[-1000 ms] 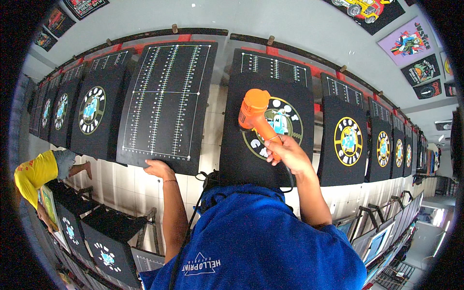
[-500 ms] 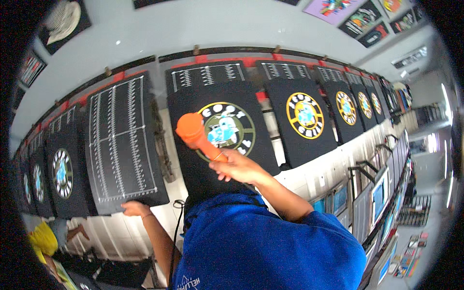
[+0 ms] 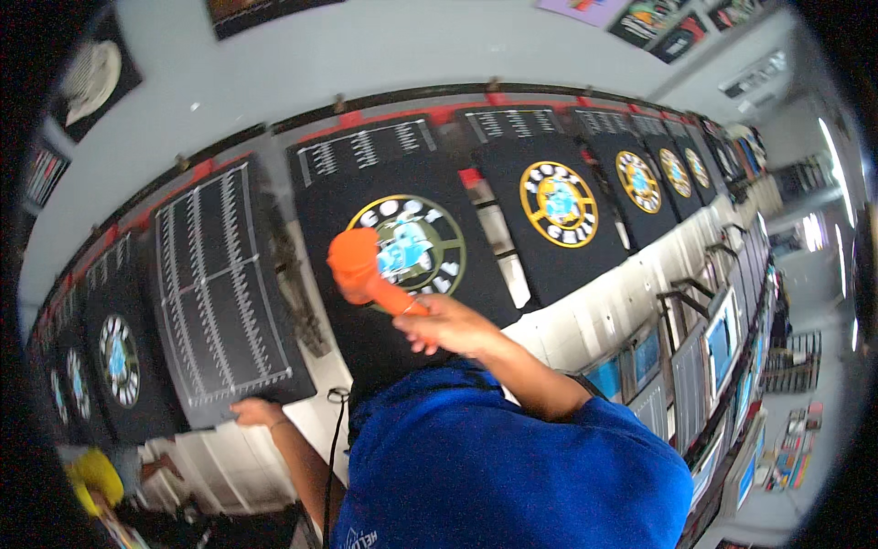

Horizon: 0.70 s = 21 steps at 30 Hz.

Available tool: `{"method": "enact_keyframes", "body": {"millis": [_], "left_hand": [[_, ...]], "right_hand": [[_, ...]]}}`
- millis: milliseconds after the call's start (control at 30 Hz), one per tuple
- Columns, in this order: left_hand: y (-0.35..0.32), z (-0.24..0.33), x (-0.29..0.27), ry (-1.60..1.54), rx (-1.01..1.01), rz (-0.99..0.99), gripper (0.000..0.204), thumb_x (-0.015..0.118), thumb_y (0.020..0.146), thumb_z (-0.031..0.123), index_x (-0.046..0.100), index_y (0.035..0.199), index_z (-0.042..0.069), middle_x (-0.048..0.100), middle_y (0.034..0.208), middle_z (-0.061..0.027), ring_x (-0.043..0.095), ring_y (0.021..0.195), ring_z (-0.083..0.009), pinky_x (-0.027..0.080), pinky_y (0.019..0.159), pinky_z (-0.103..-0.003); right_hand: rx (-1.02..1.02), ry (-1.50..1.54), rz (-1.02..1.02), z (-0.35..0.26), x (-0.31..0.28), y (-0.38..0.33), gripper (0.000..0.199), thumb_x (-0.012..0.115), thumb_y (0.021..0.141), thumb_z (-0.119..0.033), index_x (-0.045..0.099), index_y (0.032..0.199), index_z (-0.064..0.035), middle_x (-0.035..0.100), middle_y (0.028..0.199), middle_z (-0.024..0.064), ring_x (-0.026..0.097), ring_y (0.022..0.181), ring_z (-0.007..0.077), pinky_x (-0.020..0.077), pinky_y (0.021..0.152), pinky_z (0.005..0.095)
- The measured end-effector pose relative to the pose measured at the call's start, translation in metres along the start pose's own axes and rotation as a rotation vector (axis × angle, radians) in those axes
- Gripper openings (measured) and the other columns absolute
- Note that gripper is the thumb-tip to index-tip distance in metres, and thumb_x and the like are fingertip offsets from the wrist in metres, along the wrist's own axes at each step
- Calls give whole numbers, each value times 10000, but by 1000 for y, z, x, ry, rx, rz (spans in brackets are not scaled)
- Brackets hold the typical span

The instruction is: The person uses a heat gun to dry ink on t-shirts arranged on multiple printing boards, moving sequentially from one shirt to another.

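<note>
My right hand is closed round the handle of an orange hair dryer. Its round head is above a black T-shirt with a circular print. That ring looks part yellow, part olive, with a light-blue figure in the middle, and the dryer covers its left side. On the near edge of a bare black printing board, marked with white grid lines, my left hand grips near the corner, its fingertips partly hidden.
More black shirts with round prints lie along the row, like this yellow-ringed shirt on the right. Framed screens stand in racks at the right. A black cord hangs beside my left forearm. A person in yellow is at the lower left.
The whole view has shifted slightly, and the row sits further left. The dryer has moved a little against the print, showing more yellow on the ring's upper left. Both hands keep their hold.
</note>
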<state>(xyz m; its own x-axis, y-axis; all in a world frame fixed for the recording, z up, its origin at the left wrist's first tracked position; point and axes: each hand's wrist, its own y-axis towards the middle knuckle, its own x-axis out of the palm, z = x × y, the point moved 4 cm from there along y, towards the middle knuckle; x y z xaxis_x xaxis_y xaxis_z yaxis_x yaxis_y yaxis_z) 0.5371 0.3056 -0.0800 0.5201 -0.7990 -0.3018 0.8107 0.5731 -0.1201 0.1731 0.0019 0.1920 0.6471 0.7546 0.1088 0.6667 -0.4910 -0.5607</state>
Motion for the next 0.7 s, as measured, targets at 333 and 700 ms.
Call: {"method": "enact_keyframes", "body": {"millis": [333, 700], "left_hand": [[-38, 47, -5, -43, -73, -69, 511, 375, 986, 251, 321, 1235, -192, 430, 1259, -371, 511, 1134, -429, 423, 1005, -451], [-51, 62, -8, -66, -98, -84, 497, 368, 998, 240, 300, 1294, -153, 402, 1313, -345, 485, 1179, -413, 405, 1035, -447]], "right_hand": [[-4, -22, 65, 9, 7, -10, 307, 639, 893, -325, 548, 1004, -54, 568, 751, -6, 581, 643, 85, 464, 525, 214], [17, -24, 38, 9, 3, 5, 327, 640, 891, -326, 546, 1017, -39, 569, 769, 4, 581, 633, 91, 468, 533, 226]]}}
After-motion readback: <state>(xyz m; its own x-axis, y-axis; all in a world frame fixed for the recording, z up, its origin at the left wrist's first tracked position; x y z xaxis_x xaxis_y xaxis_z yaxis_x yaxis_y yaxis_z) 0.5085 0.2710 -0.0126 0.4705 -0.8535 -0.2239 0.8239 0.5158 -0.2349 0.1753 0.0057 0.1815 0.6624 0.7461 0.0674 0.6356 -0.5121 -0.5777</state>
